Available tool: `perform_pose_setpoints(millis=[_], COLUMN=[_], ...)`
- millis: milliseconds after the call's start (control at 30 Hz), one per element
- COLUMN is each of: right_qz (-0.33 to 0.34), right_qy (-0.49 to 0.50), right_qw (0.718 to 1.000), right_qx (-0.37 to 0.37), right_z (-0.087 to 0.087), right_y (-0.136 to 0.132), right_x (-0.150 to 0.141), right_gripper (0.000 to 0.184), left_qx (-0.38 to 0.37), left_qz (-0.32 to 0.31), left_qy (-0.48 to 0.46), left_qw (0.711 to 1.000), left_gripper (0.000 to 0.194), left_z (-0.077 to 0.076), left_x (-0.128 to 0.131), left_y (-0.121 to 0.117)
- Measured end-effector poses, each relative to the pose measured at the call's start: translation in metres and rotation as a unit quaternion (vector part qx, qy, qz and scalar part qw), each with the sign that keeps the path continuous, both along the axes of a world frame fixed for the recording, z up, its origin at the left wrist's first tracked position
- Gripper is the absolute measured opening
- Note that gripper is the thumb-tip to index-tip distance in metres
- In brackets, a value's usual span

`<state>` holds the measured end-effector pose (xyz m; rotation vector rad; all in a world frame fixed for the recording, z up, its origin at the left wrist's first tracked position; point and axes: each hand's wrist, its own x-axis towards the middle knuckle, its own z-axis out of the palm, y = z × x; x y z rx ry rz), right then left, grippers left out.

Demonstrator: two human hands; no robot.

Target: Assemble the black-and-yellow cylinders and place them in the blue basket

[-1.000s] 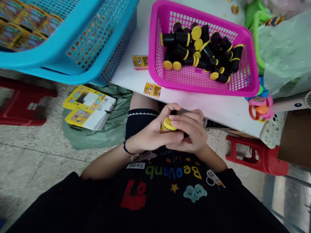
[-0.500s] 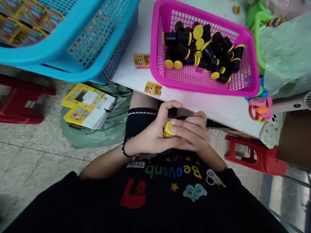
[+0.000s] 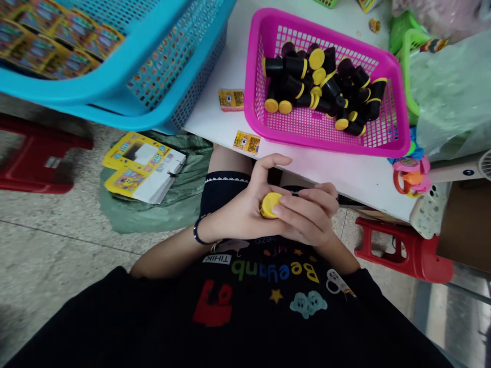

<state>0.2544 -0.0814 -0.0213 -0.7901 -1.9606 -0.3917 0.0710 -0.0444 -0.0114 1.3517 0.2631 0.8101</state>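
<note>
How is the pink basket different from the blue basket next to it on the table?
The pink basket is bright magenta, while the blue basket is turquoise. The pink basket holds black containers with yellow lids; the blue basket holds printed yellow cards. The pink basket sits on the white table; the blue basket sticks out past the table's edge. Both are rectangular plastic baskets with mesh walls.

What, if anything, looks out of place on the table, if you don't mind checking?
The blue plastic basket appears to jut past the edge of the white table, hanging over the floor, so it looks precariously placed.
</note>
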Motion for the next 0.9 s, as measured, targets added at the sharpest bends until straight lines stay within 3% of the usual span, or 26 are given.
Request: perform_pose_setpoints(millis=[200, 400, 533, 733, 900], right_qz=[-0.002, -0.022, -0.001, 0.014, 0.025], right_qy=[-0.036, -0.058, -0.03, 0.014, 0.014], right_qw=[0.999, 0.998, 0.997, 0.981, 0.984], right_qx=[-0.022, -0.024, -0.077, -0.192, -0.173], right_z=[0.001, -0.003, 0.001, 0.018, 0.013], right_y=[-0.005, -0.004, -0.003, 0.002, 0.004], right_x=[0.005, 0.005, 0.001, -0.007, -0.004], right_gripper=[0.023, 0.031, 0.027, 0.026, 0.026], left_qx=[0.05, 0.042, 0.012, -0.14, -0.165], left_qz=[0.113, 0.16, 0.097, -0.024, -0.071], left_qy=[-0.01, 0.018, 0.016, -0.022, -0.055], left_qw=[0.992, 0.986, 0.995, 0.99, 0.982], left_gripper=[0.077, 0.077, 0.076, 0.08, 0.079], left_z=[-0.004, -0.001, 0.002, -0.003, -0.007], left_x=[0.008, 0.009, 0.005, 0.002, 0.002], left_y=[-0.012, -0.015, -0.011, -0.008, -0.008])
